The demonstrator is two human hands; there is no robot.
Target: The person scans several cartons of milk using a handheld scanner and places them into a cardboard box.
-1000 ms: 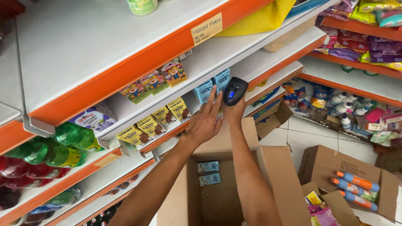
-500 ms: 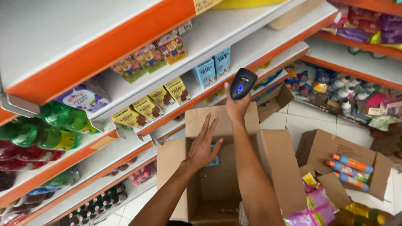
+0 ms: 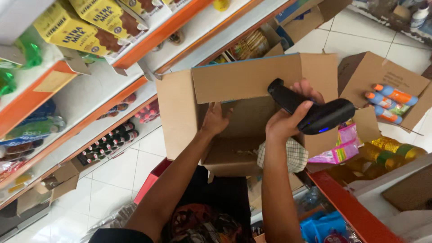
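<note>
A: Step in hand, as I read it — emptying or checking the large cardboard box [image 3: 234, 85]. The left hand [image 3: 215, 120] is down inside it, palm against the inner wall, fingers loosely spread and gripping nothing that shows. The right hand [image 3: 288, 118] is up at the box's right rim, fingers and thumb wrapped tight round the grip of a black handheld scanner [image 3: 315, 112].

B: Where does the box sit?

A: Flaps open, right before the person, between the shelf unit [image 3: 103, 90] on the left and an orange-edged shelf [image 3: 346, 198] at lower right. What bears it up I cannot tell.

B: Anything in it?

A: The part of the bottom in view looks bare but for some scraps; the arms hide the rest. A checked cloth [image 3: 283, 155] hangs at the near right edge.

B: Other containers?

A: A smaller open carton [image 3: 373, 72] on the floor tiles to the right, holding tubes with orange caps [image 3: 391, 101]. Yellow milk cartons [image 3: 85, 27] on the top shelf, dark bottles [image 3: 108, 139] lower down.

B: Next move calls for?

A: My guess — the left hand needs a firm hold on the wall or flap, the scanner kept clear of the cardboard.
</note>
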